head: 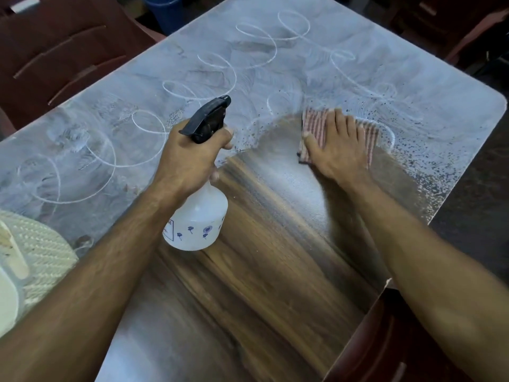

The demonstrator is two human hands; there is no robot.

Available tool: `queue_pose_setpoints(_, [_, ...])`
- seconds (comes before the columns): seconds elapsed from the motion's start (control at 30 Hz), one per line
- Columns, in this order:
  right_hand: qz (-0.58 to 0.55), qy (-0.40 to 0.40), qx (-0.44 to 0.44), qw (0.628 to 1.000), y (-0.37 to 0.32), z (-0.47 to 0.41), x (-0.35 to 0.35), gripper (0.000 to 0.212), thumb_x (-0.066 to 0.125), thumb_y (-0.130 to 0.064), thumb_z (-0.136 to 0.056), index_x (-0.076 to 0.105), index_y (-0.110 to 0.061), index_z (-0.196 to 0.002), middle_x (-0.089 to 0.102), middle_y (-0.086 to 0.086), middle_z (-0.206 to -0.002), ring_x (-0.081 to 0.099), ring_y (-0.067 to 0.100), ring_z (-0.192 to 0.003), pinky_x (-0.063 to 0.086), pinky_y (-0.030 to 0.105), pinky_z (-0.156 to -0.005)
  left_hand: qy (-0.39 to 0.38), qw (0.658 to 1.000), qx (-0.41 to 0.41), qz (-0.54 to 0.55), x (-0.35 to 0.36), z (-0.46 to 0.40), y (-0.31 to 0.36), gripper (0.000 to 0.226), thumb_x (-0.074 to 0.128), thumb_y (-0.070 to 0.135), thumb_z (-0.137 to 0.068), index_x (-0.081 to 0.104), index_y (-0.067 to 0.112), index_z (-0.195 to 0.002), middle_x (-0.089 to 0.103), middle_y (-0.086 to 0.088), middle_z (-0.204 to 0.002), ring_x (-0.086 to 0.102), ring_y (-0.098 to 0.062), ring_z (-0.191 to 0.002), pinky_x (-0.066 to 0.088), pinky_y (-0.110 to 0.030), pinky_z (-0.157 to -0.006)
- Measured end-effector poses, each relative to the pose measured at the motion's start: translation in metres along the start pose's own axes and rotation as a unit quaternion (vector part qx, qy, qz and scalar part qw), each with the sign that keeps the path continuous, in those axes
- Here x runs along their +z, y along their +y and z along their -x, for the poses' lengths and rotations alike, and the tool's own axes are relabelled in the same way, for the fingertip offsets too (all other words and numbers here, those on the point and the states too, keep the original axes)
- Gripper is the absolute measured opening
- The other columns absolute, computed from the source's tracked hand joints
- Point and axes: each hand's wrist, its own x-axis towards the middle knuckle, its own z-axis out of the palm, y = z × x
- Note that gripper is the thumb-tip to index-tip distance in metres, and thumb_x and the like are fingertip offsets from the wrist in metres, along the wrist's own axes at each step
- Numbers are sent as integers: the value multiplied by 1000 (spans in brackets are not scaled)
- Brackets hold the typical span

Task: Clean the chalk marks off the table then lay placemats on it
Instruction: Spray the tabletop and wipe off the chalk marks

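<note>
Step in hand: the person is wiping chalk off the counter (275, 271); by my reckoning the cleaning is perhaps a third done and no placemat is being laid yet.
Right hand: the right hand (334, 146) is lying flat with fingers spread, pressing a striped cloth (314, 124) against the counter near its far right corner, right at the line where bare wood is meeting chalk.
Left hand: the left hand (192, 150) is gripping the neck of a spray bottle (197, 216), fingers wrapped below the black trigger head (208, 119), which is pointing toward the far side; the bottle is hanging clear above the counter's middle.
Chalk marks: white loops (214, 67) and a pale haze are covering the far half and the left side of the counter; dark spray droplets (407, 150) are speckling the chalk around the cloth.
Cleaned patch: wood grain is showing along the near edge and up the middle toward the cloth.
Placemats: a woven pale placemat (44, 252) is sitting at the near left edge, with something pale lying on it that I cannot make out.
Surroundings: dark red chairs (63, 48) are standing beyond the far left edge.
Next move, as I judge it: the cloth is needing to sweep on through the wetted chalk, then leftward, with fresh spray wherever the haze is dry.
</note>
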Motion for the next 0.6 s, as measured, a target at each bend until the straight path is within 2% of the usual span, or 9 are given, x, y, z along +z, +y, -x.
queue_pose_setpoints(0.13, [-11, -13, -5, 1000, -53, -53, 3, 86, 15, -66, -97, 4, -6, -158, 2, 15, -166, 1, 33, -152, 1, 51, -123, 4, 1000, 5, -12, -4, 0, -12, 19, 64, 32, -91, 66, 19, -104, 74, 3, -91, 48, -16, -37, 43, -27, -54])
queue_pose_setpoints(0.23, [7, -29, -62, 998, -102, -52, 14, 84, 13, -65, -98, 0, -8, -158, -1, 15, -166, -2, 32, -152, -1, 50, -123, 3, 1000, 4, -7, -6, 0, -14, 21, 65, 36, -89, 66, 19, -101, 74, 3, -89, 48, -15, -36, 43, -27, -55])
queue_pose_setpoints(0.33, [9, -29, -115, 993, -131, -30, 24, 83, 13, -64, -97, 1, -9, -158, 0, 12, -166, -2, 29, -153, -4, 48, -121, 11, 1000, 2, 0, -8, 1, -10, 28, 64, 39, -83, 67, 15, -98, 73, -5, -87, 48, -16, -36, 44, -30, -57])
queue_pose_setpoints(0.43, [-10, -20, -163, 986, -136, 10, 29, 77, 16, -60, -99, 8, -12, -158, 6, 9, -166, 3, 26, -153, 1, 49, -123, 12, 1000, -2, 1, -6, 3, -1, 33, 63, 36, -82, 66, 8, -99, 72, -12, -90, 47, -15, -35, 44, -29, -54])
queue_pose_setpoints(0.5, [-27, -18, -192, 981, -128, 42, 32, 74, 18, -60, -100, 11, -15, -159, 9, 6, -166, 5, 24, -153, 5, 48, -124, 12, 1000, 0, 6, -3, 6, 2, 29, 65, 31, -86, 65, 5, -98, 69, -19, -90, 46, -16, -34, 44, -27, -49])
queue_pose_setpoints(0.6, [-28, -25, -191, 981, -92, 86, 32, 73, 17, -62, -100, 14, -19, -159, 11, 3, -166, 6, 21, -153, 1, 43, -123, 7, 1000, 6, 12, 3, 13, 5, 21, 66, 31, -91, 67, 11, -97, 73, -5, -84, 46, -16, -35, 46, -28, -51])
